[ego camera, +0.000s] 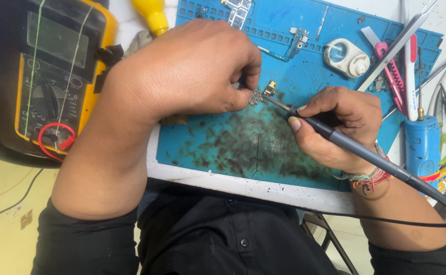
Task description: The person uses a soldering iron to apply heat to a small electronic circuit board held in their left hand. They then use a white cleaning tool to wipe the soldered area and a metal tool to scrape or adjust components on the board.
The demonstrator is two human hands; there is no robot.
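Fingers of the left hand (192, 66) pinch a small, perhaps metal, part (256, 97), half hidden; the right hand (337, 125) grips a soldering iron (325, 130) at mid-frame on the blue mat (223, 147).

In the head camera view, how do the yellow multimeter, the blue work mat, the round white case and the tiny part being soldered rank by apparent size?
Largest to smallest, as they look:
1. blue work mat
2. yellow multimeter, though it lies nearer the camera, so its rank is less sure
3. round white case
4. tiny part, pinched by the left hand and touched by the soldering iron in the right hand
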